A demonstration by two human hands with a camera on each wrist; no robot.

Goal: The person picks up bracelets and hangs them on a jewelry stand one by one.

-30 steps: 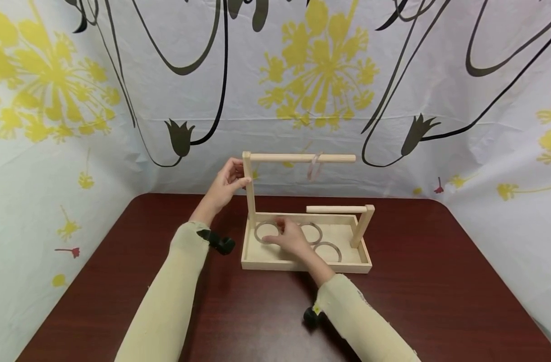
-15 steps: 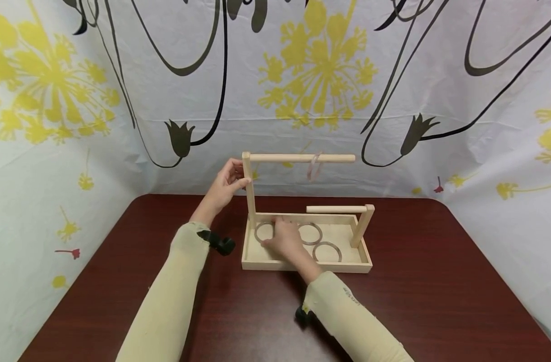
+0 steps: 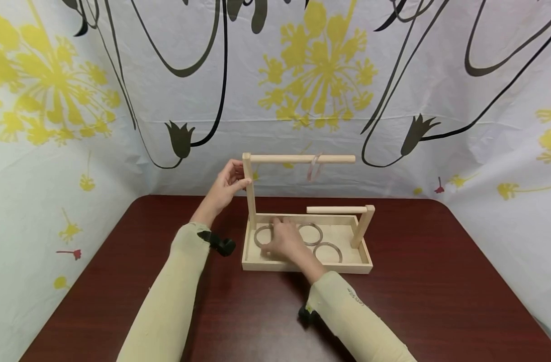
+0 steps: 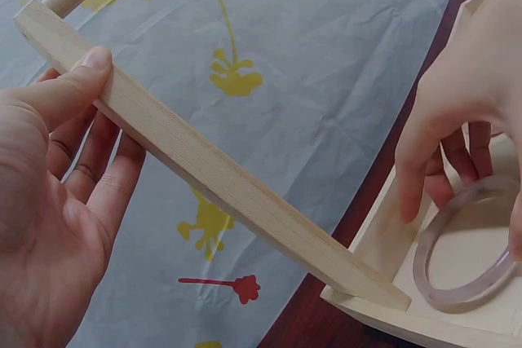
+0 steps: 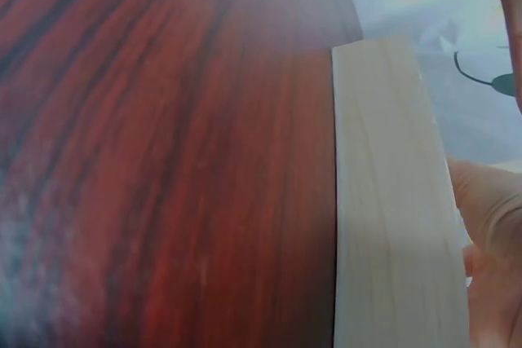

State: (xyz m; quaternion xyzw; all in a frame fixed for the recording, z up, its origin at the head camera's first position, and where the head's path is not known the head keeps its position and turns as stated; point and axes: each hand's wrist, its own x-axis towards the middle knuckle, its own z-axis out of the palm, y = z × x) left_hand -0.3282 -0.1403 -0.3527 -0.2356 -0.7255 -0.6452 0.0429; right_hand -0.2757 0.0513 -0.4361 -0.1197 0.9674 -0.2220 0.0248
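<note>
My left hand (image 3: 223, 185) holds the tall upright post (image 3: 251, 203) of a wooden bracelet stand, thumb on the near side in the left wrist view. The post (image 4: 228, 181) rises from the left end of the tray base (image 3: 271, 267). Inside the tray, my right hand (image 3: 288, 240) spans a translucent bangle (image 3: 257, 237) at the left, fingers at its far edge and thumb at its near edge. The left wrist view shows this bangle (image 4: 422, 262) beside the post's foot. In the right wrist view, the tray wall (image 5: 395, 201) hides most of the hand (image 5: 493, 234).
Two more bangles lie in the tray, one behind (image 3: 320, 234) and one in front (image 3: 340, 253). Another bangle (image 3: 310, 171) hangs on the upper bar (image 3: 280, 159). A lower bar (image 3: 336, 209) stands on the right post (image 3: 363, 227). The dark table (image 3: 239, 311) meets a patterned cloth behind.
My right hand has come down a little leftward onto the left bangle, its fingers closing around the ring, which has shifted slightly. The left hand stays on the post.
</note>
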